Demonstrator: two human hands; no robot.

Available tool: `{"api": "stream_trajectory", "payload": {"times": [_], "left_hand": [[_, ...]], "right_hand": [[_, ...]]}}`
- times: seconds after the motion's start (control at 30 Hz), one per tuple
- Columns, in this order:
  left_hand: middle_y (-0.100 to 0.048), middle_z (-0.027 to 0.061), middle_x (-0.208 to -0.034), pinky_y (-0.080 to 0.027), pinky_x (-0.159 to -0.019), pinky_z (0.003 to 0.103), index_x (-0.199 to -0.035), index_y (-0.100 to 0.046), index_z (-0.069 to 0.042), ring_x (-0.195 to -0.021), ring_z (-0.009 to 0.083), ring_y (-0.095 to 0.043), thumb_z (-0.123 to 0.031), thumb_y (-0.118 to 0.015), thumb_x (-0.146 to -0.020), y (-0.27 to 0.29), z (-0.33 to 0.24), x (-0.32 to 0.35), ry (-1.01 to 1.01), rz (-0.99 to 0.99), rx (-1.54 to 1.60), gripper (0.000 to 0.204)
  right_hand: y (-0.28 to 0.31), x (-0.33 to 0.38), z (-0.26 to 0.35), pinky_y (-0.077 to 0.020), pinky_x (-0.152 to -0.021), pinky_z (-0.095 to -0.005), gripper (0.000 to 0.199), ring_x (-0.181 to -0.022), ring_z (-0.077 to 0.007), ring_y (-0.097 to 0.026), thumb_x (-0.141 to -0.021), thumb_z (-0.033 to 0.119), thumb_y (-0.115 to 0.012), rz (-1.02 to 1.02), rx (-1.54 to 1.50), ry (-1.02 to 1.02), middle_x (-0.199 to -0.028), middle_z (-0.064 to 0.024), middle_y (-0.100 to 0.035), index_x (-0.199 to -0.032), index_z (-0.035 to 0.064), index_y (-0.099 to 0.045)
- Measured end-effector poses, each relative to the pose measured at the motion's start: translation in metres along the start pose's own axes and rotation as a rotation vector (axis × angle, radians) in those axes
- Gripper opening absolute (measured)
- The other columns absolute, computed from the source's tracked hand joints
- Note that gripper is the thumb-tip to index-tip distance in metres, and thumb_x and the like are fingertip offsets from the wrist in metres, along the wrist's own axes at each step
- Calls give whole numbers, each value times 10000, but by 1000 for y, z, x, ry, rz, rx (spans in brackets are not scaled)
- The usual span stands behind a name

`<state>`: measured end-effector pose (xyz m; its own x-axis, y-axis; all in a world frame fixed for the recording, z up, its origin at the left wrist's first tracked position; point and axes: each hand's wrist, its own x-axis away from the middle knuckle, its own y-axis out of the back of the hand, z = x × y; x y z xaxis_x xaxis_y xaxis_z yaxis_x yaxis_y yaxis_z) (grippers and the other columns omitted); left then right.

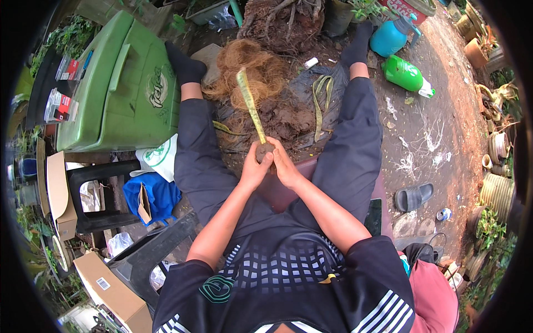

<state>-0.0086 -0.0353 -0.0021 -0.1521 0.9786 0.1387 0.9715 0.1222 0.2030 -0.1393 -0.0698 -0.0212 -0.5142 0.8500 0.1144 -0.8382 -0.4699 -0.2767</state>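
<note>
Covering ground (455, 122) beyond hands (254, 170): dark sheet (304, 94)

The person wears a black short-sleeved jersey (261, 311) with a grid of pale squares (283, 266) across its front, a green geometric emblem (216, 289) at left, a small yellow mark (328, 278) at right, white shoulder stripes (383, 312), dark trousers (352, 139) and black socks (187, 67).
</note>
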Motion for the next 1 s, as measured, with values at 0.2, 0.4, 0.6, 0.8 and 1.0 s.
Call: {"api": "stream_trajectory", "payload": {"times": [0.2, 0.4, 0.6, 0.8, 1.0], "left_hand": [[-658, 143, -815, -514, -707, 337, -1273, -474, -26, -769, 226, -670, -312, -594, -939, 8, -24, -3, 142, -7, -260, 455], [-612, 70, -870, -467, -631, 283, -1325, -417, -46, -738, 124, -577, -259, -548, -941, 3, -20, 11, 59, 57, -256, 458], [-645, 147, -965, -512, -647, 341, -1280, -437, -69, -810, 221, -656, -343, -521, -980, 7, 8, 4, 33, 60, -92, 415], [-630, 104, -823, -515, -627, 343, -1295, -411, -81, -663, 220, -653, -354, -439, -1011, 4, 4, 4, 88, 135, -128, 395], [-587, 105, -728, -504, -616, 358, -1313, -399, -78, -614, 243, -647, -321, -392, -1020, 3, -4, 6, 82, 211, -91, 380]], "right_hand": [[-1, 2, 9, -478, -632, -245, 610, -799, -110, -565, -1023, 544, -318, 98, -269, -242, -1019, -45, -558, -1481, 141, -333], [1, -2, 17, -478, -604, -222, 490, -765, -79, -556, -1041, 430, -360, 153, -308, -283, -1016, -8, -567, -1456, 170, -385], [1, -2, 9, -465, -590, -217, 377, -776, -83, -549, -1040, 371, -380, 122, -199, -301, -1056, -2, -573, -1344, 168, -474], [0, 4, 6, -422, -555, -207, 309, -739, -88, -531, -1043, 351, -351, 43, -267, -294, -1010, 0, -550, -1235, 165, -504], [4, 7, 10, -391, -505, -209, 283, -649, -90, -512, -1039, 340, -349, 19, -332, -335, -954, 3, -546, -1198, 169, -507]]}}
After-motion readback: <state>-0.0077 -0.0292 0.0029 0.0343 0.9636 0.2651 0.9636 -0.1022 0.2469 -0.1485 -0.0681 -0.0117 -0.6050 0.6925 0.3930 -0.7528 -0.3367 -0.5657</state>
